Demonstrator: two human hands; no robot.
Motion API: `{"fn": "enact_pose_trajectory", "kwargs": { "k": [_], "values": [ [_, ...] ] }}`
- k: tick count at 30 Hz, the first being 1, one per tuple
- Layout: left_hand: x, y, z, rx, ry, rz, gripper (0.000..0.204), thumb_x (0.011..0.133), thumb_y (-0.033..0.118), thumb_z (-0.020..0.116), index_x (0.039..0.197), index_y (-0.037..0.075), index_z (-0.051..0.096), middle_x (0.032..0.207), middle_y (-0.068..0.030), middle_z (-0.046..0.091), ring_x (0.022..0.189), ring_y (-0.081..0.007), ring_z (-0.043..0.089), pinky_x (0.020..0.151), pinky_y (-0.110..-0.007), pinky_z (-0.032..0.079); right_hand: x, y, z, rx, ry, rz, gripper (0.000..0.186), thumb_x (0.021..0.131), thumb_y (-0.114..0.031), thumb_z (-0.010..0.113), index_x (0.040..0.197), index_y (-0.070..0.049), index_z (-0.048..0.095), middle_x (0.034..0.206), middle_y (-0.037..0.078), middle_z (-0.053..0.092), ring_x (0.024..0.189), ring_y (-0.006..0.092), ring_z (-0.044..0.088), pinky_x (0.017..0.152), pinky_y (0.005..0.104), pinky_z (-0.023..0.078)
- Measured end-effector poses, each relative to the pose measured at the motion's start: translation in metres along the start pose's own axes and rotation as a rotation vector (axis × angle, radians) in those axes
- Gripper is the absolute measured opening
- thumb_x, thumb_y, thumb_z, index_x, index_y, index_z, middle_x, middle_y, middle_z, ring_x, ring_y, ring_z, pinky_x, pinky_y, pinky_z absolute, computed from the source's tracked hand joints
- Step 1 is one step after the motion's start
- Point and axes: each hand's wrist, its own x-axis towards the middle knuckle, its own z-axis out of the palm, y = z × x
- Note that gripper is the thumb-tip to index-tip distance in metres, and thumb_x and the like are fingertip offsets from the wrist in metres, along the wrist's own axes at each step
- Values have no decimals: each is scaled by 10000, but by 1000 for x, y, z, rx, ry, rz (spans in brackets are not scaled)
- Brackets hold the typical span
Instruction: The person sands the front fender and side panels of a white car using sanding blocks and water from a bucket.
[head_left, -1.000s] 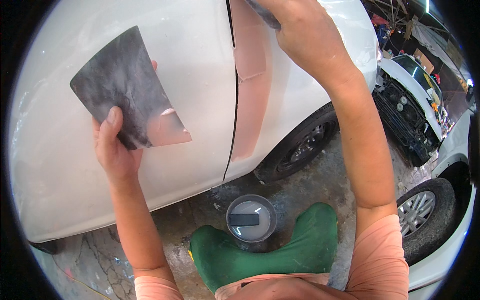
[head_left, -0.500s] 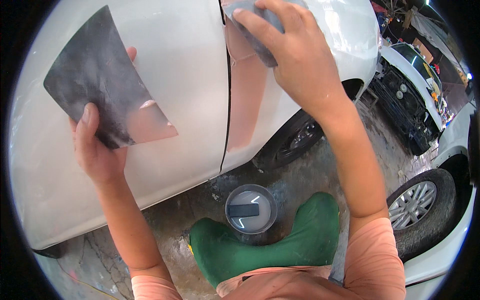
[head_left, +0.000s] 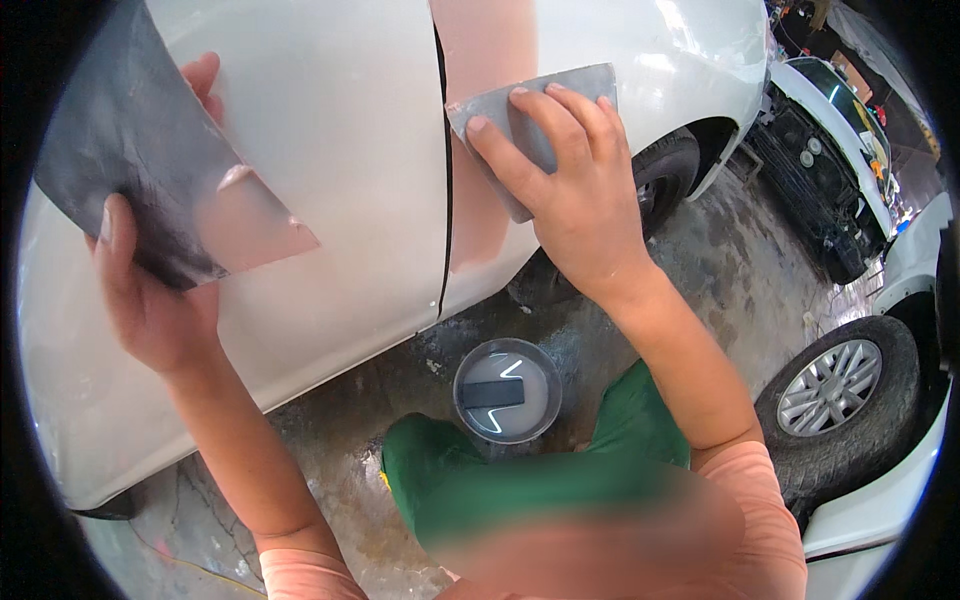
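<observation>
My left hand [head_left: 150, 310] grips a dark grey flexible sheet [head_left: 130, 140], smeared with pink near its lower right corner, in front of the white car door [head_left: 330, 200]. My right hand [head_left: 570, 190] presses a grey flat pad [head_left: 480, 105] with its fingers spread over it, on the pink filler patch [head_left: 480, 30] that runs down the panel right of the dark door gap. Below them a round bowl of cloudy water [head_left: 535, 400] with a dark block [head_left: 485, 393] in it stands on the floor between my green-clad knees.
The car's wheel [head_left: 660, 175] sits under the arch right of my right hand. Another car [head_left: 820, 180] with its front end stripped stands farther right, and a white vehicle with an alloy wheel [head_left: 830, 385] is close at lower right. The floor [head_left: 350, 440] is wet, stained concrete.
My right hand with the pad has moved down the pink patch from near the top. My left hand and the dark sheet have shifted up and left.
</observation>
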Motion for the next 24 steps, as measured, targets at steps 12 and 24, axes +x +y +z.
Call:
{"fn": "enact_pose_trajectory", "kwargs": {
  "k": [12, 24],
  "values": [
    [5, 3, -3, -241, -126, -85, 710, 1005, 322, 436, 1538, -80, 192, 1612, -304, 159, 1529, -405, 98, 1262, -453, 26, -71, -49, 21, 104, -140, 166, 549, 837, -133, 689, 1335, -321, 553, 1337, 62, 450, 1282, 320, 417, 1083, 586, 365],
    [5, 9, -7, -162, -124, -116, 695, 1021, 305, 435, 1549, -66, 175, 1631, -277, 121, 1536, -383, 85, 1261, -449, 56, -151, -97, 60, 196, -153, 256, 633, 746, -185, 778, 1322, -322, 556, 1333, 62, 444, 1295, 318, 397, 1108, 598, 305]
  ]
}}
